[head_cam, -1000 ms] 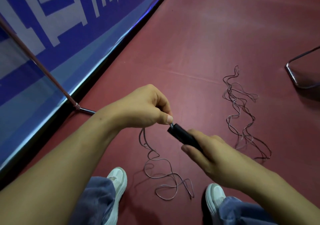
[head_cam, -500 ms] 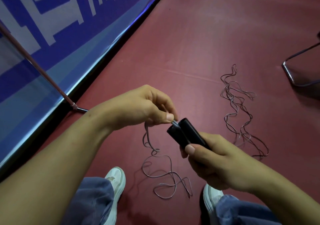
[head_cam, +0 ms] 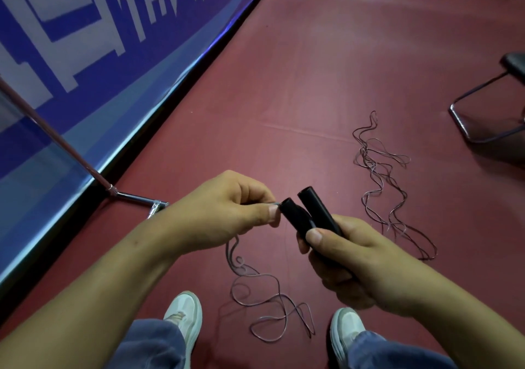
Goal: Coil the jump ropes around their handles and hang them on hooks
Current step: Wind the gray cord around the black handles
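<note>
The two black handles sit side by side in the right hand, its grip clamped round both with the ends poking out toward 11 o'clock. The left hand has its grip pinched on the cord right where it leaves the nearer handle. The rest of that cord drops to 6 o'clock and lies in loose loops on the floor between the shoes. So I'd say wrapping is only just starting. The next move needs the left hand to carry the cord round the pair while keeping it snug so the slack doesn't knot. Another rope tangle waits at 2 o'clock. Room's fine from 12 to 1. There's a stand foot at 9, a blue banner running from 9 to 11, and a chair frame past 2. No hooks in view.
</note>
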Demonstrator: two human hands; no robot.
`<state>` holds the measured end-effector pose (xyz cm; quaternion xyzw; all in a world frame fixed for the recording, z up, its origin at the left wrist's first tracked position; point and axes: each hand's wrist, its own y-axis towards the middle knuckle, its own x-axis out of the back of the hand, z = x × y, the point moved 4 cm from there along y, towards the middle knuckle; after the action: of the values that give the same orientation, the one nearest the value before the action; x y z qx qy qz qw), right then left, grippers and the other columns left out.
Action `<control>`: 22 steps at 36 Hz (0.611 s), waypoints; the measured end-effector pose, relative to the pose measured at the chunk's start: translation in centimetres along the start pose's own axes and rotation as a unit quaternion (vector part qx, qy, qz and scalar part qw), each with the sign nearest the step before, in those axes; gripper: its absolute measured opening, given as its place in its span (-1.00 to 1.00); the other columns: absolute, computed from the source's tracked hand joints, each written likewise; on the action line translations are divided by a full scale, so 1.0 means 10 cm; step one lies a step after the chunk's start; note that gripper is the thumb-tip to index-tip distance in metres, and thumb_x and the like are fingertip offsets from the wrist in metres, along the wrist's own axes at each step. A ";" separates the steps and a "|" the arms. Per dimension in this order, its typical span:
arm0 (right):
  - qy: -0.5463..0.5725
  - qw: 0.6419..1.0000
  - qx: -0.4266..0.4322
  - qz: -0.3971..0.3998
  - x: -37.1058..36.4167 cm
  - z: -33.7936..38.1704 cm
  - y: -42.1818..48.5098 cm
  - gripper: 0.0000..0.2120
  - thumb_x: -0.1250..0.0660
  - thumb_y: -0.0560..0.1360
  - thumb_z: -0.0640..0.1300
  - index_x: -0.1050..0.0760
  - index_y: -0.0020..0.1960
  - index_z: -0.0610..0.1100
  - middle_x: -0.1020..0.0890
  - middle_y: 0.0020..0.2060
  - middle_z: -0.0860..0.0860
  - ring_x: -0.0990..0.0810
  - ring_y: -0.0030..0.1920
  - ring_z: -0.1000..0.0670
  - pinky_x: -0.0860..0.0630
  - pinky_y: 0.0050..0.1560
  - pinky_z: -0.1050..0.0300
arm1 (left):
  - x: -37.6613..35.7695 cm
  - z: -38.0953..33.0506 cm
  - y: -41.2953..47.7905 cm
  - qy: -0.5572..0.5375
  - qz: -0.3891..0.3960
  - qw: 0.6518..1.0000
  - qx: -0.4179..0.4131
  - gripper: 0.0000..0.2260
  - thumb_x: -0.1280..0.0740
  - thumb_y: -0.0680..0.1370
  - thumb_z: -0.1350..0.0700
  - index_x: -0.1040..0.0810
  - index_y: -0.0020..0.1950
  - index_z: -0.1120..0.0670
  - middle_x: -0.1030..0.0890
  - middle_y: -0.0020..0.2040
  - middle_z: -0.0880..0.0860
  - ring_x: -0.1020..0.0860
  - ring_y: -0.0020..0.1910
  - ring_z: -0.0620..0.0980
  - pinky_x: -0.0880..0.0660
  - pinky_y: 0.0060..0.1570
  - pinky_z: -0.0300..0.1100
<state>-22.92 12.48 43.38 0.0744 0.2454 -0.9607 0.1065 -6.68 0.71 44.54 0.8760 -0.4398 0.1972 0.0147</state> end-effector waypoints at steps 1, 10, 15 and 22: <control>-0.010 1.000 0.000 -0.002 0.01 -0.01 0.01 -0.81 -0.29 0.52 0.08 -0.52 -0.10 -0.02 -0.19 -0.41 -0.05 -0.07 -0.47 0.06 -0.08 -0.50 0.31 | -0.03 0.02 0.00 -0.013 -0.001 1.000 0.003 -0.81 -0.37 0.50 -0.05 -0.68 -0.14 0.04 -0.52 -0.36 0.00 -0.47 -0.34 -0.05 -0.45 -0.20 -0.05; 0.192 0.968 -0.049 0.155 -0.04 -0.11 0.10 -0.67 -0.33 0.54 0.23 -0.51 0.00 -0.04 -0.21 -0.44 0.05 -0.13 -0.56 0.16 -0.15 -0.57 0.39 | -0.03 0.00 0.07 -0.027 -0.151 0.985 -0.077 -0.89 -0.35 0.51 0.06 -0.68 -0.12 0.00 -0.61 -0.31 0.00 -0.53 -0.28 -0.09 -0.49 -0.19 -0.11; 0.289 0.925 -0.087 0.231 -0.05 -0.22 0.24 -0.64 -0.27 0.62 0.24 -0.46 0.08 -0.07 -0.20 -0.42 0.04 -0.13 -0.57 0.16 -0.06 -0.58 0.32 | -0.01 -0.09 0.09 0.034 -0.221 0.961 -0.162 -0.91 -0.38 0.52 0.19 -0.68 -0.12 0.07 -0.64 -0.23 -0.01 -0.61 -0.18 -0.05 -0.49 -0.11 -0.25; 0.296 0.913 -0.090 0.266 -0.08 -0.19 0.29 -0.71 -0.25 0.64 0.18 -0.43 0.04 -0.05 -0.14 -0.44 0.04 -0.09 -0.56 0.15 -0.03 -0.58 0.30 | 0.02 -0.11 0.13 0.048 -0.234 0.947 -0.214 -0.92 -0.40 0.52 0.26 -0.69 -0.11 0.13 -0.61 -0.24 0.06 -0.58 -0.21 0.07 -0.49 -0.17 -0.09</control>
<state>-21.27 11.03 40.60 0.4083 0.3225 -0.8045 0.2865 -7.92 -0.04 45.43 0.9201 -0.2527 0.1317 0.2687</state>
